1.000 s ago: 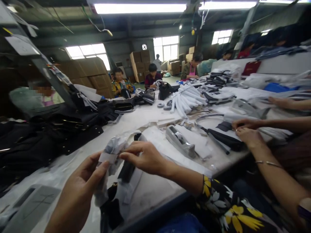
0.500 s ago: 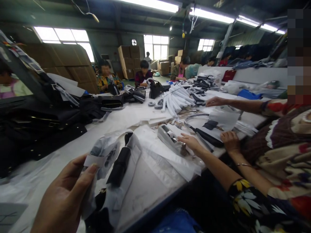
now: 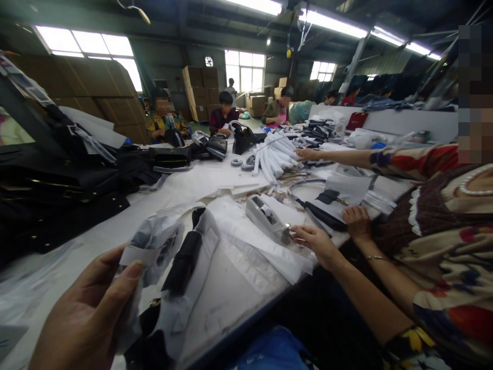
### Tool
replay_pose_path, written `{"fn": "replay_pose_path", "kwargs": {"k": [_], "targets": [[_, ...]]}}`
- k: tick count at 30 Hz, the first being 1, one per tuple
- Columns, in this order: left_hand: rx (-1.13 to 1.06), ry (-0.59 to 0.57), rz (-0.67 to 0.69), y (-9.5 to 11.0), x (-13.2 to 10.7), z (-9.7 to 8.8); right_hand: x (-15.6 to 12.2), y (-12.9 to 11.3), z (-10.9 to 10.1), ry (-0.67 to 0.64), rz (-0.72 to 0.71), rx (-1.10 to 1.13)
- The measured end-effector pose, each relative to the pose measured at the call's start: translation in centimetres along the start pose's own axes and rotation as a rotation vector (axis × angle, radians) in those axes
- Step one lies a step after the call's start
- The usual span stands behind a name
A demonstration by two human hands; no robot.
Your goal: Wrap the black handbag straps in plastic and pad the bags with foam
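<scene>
My left hand (image 3: 88, 313) is at the lower left, thumb and fingers closed on crumpled white wrapping paper (image 3: 154, 246). The paper lies around a black strap (image 3: 183, 262) that runs down to a dark bag part near the table's front edge. My right hand (image 3: 318, 244), on an arm with a yellow-flowered sleeve, reaches to the cutter end of a grey tape dispenser (image 3: 265, 216). Its fingers are pressed together at that end; whether tape is between them is not visible.
A co-worker in a patterned top sits at my right, one hand (image 3: 358, 221) on a black strap over white paper (image 3: 346, 190), the other hand (image 3: 308, 153) by a heap of white wrapped handles (image 3: 275, 154). Black bags (image 3: 61, 195) pile up at left. More people sit at the table's far end.
My right hand let go of the wrapping and moved right to the tape dispenser, then drew back to its cutter end. The left hand keeps its hold. The view swung right.
</scene>
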State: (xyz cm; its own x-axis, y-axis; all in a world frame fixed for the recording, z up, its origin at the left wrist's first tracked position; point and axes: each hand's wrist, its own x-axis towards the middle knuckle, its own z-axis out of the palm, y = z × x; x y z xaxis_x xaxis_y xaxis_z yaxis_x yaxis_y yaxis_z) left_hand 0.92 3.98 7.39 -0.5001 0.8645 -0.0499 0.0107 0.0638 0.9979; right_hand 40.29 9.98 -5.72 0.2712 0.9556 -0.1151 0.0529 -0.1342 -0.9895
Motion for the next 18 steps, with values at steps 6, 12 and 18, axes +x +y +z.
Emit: {"fn": "replay_pose_path", "kwargs": {"k": [6,12,18], "targets": [[-0.060,-0.016,0.014,-1.0,0.8,-0.8,0.7,2.2,-0.3,0.095,0.006,-0.102],[-0.077,-0.133,-0.001,-0.7,0.7,-0.6,-2.7,-1.9,2.1,-0.009,-0.133,-0.087],[-0.032,-0.236,0.197,-0.8,0.1,0.2,-7.7,-10.0,11.4,-0.433,-0.327,0.149]]}}
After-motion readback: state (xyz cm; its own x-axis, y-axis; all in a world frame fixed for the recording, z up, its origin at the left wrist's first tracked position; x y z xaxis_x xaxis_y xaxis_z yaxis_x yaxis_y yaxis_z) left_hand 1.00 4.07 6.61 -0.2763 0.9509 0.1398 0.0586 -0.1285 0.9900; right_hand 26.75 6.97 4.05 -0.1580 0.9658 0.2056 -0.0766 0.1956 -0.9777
